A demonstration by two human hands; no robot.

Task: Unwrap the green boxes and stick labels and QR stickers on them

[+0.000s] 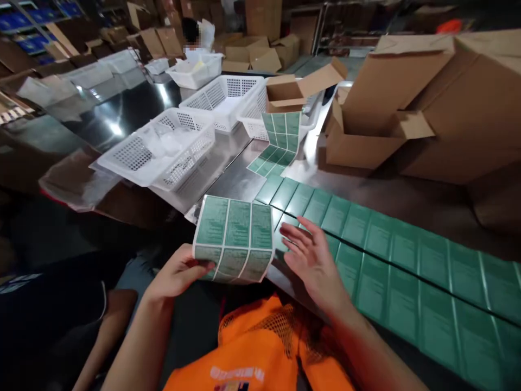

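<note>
My left hand (185,274) pinches the lower left edge of a sheet of green labels (236,225), which curls toward me at its bottom. Just right of that sheet, my right hand (305,252) is raised with its fingers apart and nothing in them. Beyond and below the right hand lie two long rows of green boxes (391,260), packed side by side on the metal table (317,176). Another strip of green labels (280,144) hangs from an open cardboard box and folds onto the table.
White perforated baskets (191,146) stand at the left and back. An open cardboard box (285,92) rests on one of them. Larger cartons (366,136) occupy the right. A seated person's arm (108,320) is close at my left; another person (191,35) is farther back.
</note>
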